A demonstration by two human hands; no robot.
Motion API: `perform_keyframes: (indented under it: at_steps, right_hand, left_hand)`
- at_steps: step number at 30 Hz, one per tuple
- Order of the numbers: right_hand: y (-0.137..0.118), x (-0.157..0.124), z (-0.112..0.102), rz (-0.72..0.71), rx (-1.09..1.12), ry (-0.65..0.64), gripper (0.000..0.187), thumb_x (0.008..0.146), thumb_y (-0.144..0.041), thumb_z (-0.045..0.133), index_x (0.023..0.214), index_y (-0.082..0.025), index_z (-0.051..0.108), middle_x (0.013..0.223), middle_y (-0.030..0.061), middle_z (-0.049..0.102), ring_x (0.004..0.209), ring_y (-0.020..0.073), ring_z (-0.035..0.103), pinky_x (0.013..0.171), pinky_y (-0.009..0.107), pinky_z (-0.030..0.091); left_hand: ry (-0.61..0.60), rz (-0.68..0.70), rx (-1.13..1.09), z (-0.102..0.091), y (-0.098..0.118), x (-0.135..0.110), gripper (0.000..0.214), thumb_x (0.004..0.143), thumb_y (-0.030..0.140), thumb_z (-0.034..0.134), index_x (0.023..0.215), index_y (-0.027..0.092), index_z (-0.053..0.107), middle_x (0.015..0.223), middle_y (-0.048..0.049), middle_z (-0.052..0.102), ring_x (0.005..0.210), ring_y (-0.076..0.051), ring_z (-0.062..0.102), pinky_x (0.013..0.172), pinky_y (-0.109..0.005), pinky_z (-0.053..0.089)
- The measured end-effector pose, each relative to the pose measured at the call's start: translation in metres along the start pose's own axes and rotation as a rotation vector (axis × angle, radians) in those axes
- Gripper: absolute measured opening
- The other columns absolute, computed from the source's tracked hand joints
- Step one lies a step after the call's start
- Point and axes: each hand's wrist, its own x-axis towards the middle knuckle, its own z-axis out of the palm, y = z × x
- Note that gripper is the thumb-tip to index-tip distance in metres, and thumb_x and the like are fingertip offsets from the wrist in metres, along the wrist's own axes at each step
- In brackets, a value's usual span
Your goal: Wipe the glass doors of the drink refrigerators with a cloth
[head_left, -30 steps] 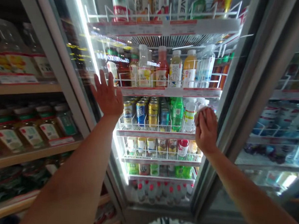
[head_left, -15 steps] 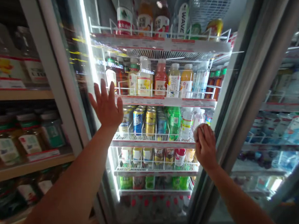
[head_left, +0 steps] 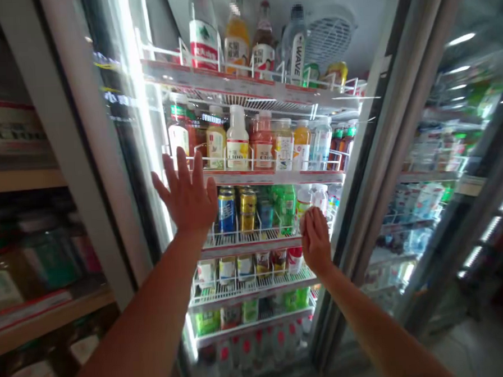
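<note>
My left hand (head_left: 187, 197) is spread flat with its fingers apart, at the glass door (head_left: 121, 66) of a lit drinks fridge. Nothing is in it. Lower and to the right, my right hand (head_left: 316, 238) has its fingers pressed together over a crumpled pale cloth (head_left: 303, 224), at the same glass. Most of the cloth is hidden under the fingers. Behind the glass stand a blue can (head_left: 226, 211), a gold can (head_left: 248, 210) and a green bottle (head_left: 287, 208) on a wire shelf.
A metal door frame (head_left: 384, 142) runs up the right side, with another glass-fronted fridge beyond it. On the left are wooden shelves (head_left: 19, 181) of bottled drinks. Higher fridge shelves hold juice bottles (head_left: 236, 138) and a water bottle (head_left: 204, 39).
My right hand has moved left across the glass with the cloth, away from the door frame. My left hand stays spread. The view has shifted, showing more of the right side.
</note>
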Motion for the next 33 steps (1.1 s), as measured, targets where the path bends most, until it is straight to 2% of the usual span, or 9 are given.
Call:
perform_keyframes:
  at_steps: [2, 5, 7, 13, 18, 20, 24, 30, 33]
  right_hand:
    - [0.009, 0.019, -0.001, 0.051, -0.015, 0.03, 0.057, 0.107, -0.023, 0.036, 0.164, -0.022, 0.032, 0.164, 0.0129, 0.036, 0.156, 0.0272, 0.032, 0.126, 0.058, 0.037]
    - [0.031, 0.062, 0.001, 0.15, -0.038, 0.1, 0.059, 0.107, -0.026, 0.03, 0.166, -0.02, 0.025, 0.17, 0.0126, 0.022, 0.16, 0.027, 0.02, 0.13, 0.06, 0.027]
    - [0.032, 0.074, 0.005, 0.168, -0.038, 0.116, 0.06, 0.107, -0.025, 0.028, 0.166, -0.019, 0.022, 0.171, 0.0126, 0.019, 0.16, 0.0258, 0.018, 0.13, 0.058, 0.028]
    - [-0.012, 0.048, 0.024, 0.038, -0.019, 0.115, 0.056, 0.107, -0.025, 0.034, 0.162, -0.02, 0.034, 0.164, 0.016, 0.036, 0.156, 0.0281, 0.031, 0.125, 0.061, 0.034]
    - [-0.027, 0.078, 0.037, 0.031, -0.033, 0.185, 0.056, 0.107, -0.022, 0.033, 0.163, -0.019, 0.032, 0.166, 0.0159, 0.031, 0.158, 0.028, 0.026, 0.127, 0.06, 0.03]
    - [-0.038, 0.072, 0.038, 0.014, -0.045, 0.155, 0.057, 0.107, -0.021, 0.034, 0.164, -0.019, 0.031, 0.166, 0.0153, 0.033, 0.159, 0.0279, 0.025, 0.127, 0.059, 0.029]
    - [-0.067, 0.048, 0.037, -0.071, -0.057, 0.043, 0.056, 0.106, -0.019, 0.038, 0.162, -0.023, 0.035, 0.159, 0.0125, 0.045, 0.156, 0.0252, 0.032, 0.126, 0.051, 0.033]
    - [-0.091, 0.086, 0.049, -0.026, -0.054, 0.075, 0.06, 0.106, -0.018, 0.035, 0.165, -0.022, 0.027, 0.167, 0.0094, 0.033, 0.159, 0.0268, 0.024, 0.127, 0.053, 0.031]
    - [-0.102, 0.082, 0.053, -0.086, -0.029, 0.032, 0.066, 0.105, -0.017, 0.036, 0.167, -0.027, 0.016, 0.167, 0.0079, 0.032, 0.159, 0.0274, 0.023, 0.126, 0.053, 0.033]
  left_hand:
    - [-0.023, -0.005, -0.029, 0.0, 0.0, 0.0, 0.062, 0.109, 0.044, 0.034, 0.166, 0.019, 0.032, 0.173, -0.007, 0.016, 0.162, -0.031, 0.006, 0.13, -0.062, 0.0]
    - [-0.038, -0.021, -0.076, -0.001, 0.002, 0.0, 0.063, 0.11, 0.047, 0.029, 0.165, 0.017, 0.032, 0.173, -0.0048, 0.013, 0.162, -0.032, 0.004, 0.131, -0.059, -0.007]
    - [-0.045, -0.034, -0.11, -0.002, 0.003, 0.001, 0.063, 0.109, 0.047, 0.03, 0.165, 0.017, 0.033, 0.173, -0.0032, 0.014, 0.162, -0.031, 0.003, 0.131, -0.055, -0.01]
    - [-0.036, -0.053, -0.152, -0.003, 0.004, -0.001, 0.06, 0.107, 0.038, 0.041, 0.164, 0.02, 0.036, 0.172, -0.0047, 0.016, 0.162, -0.029, 0.003, 0.131, -0.056, -0.011]
    - [-0.002, -0.027, -0.1, 0.002, 0.003, -0.002, 0.062, 0.105, 0.036, 0.044, 0.164, 0.02, 0.036, 0.172, -0.0059, 0.019, 0.162, -0.029, 0.005, 0.131, -0.058, -0.007]
    - [0.006, -0.033, -0.094, 0.002, 0.002, -0.002, 0.062, 0.105, 0.035, 0.044, 0.164, 0.02, 0.037, 0.172, -0.006, 0.02, 0.162, -0.029, 0.006, 0.131, -0.057, -0.007]
    - [0.022, -0.013, -0.064, 0.003, 0.001, -0.002, 0.061, 0.104, 0.035, 0.044, 0.163, 0.02, 0.038, 0.171, -0.0063, 0.022, 0.162, -0.028, 0.006, 0.132, -0.055, -0.006]
    - [0.024, -0.02, -0.041, 0.004, 0.001, -0.003, 0.061, 0.105, 0.034, 0.044, 0.164, 0.02, 0.037, 0.172, -0.0066, 0.02, 0.162, -0.028, 0.005, 0.132, -0.054, -0.006]
    - [0.001, -0.046, -0.054, 0.002, 0.004, -0.003, 0.06, 0.105, 0.035, 0.043, 0.163, 0.021, 0.038, 0.172, -0.006, 0.02, 0.162, -0.027, 0.006, 0.132, -0.054, -0.007]
